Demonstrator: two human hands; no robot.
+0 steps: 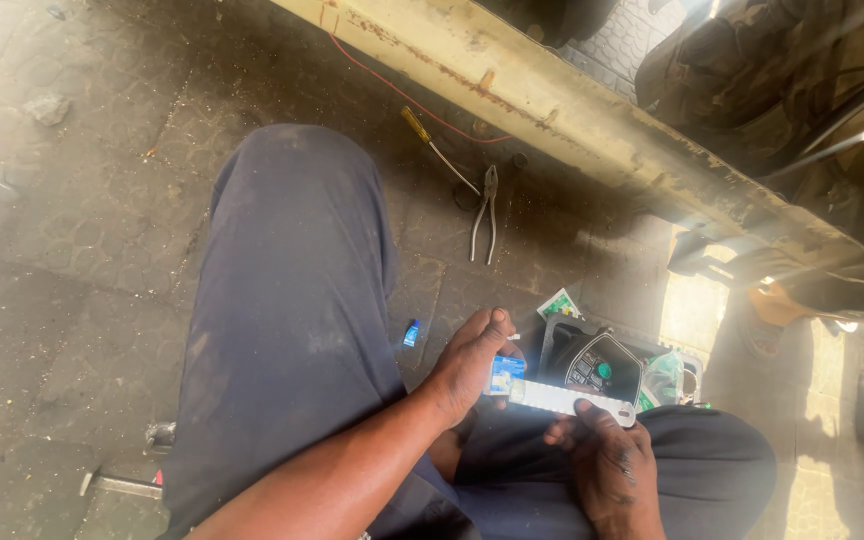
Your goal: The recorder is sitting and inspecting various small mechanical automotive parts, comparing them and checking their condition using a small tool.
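- Head view, hands: the left hand point(472, 365) is closed on one end of a long, flat white strip point(564, 399), fingers curled over a small blue-and-white piece point(505, 374) at that end. The right hand point(607, 455) pinches the strip's other, rounded end between thumb and fingers. The strip is held roughly level between the two hands, just above the person's lap, and glares bright in the sun.
- Head view, legs: dark blue trousers point(292, 310) of worn, dusty cloth cover both knees — the left knee rises high in the middle of the picture.
- Head view, just past the strip: a black plastic housing point(597, 365) lies on the ground, curved and glossy, with a round green spot on its face. A green circuit board point(559, 302) with a pale edge lies at its upper left corner, and clear crumpled plastic point(664, 375) is on its right.
- Head view, ground: grey patterned paving point(82, 230), gritty and stained. A pair of bare steel pliers point(486, 212) lies there with handles apart, near a screwdriver point(437, 150) with a yellow handle and thin metal shaft. A small blue object point(410, 333) lies beside the left knee.
- Head view, top: a long cream-painted metal sill point(572, 115), chipped and rusty, runs diagonally — a thin red wire point(392, 85) trails from it over the paving.
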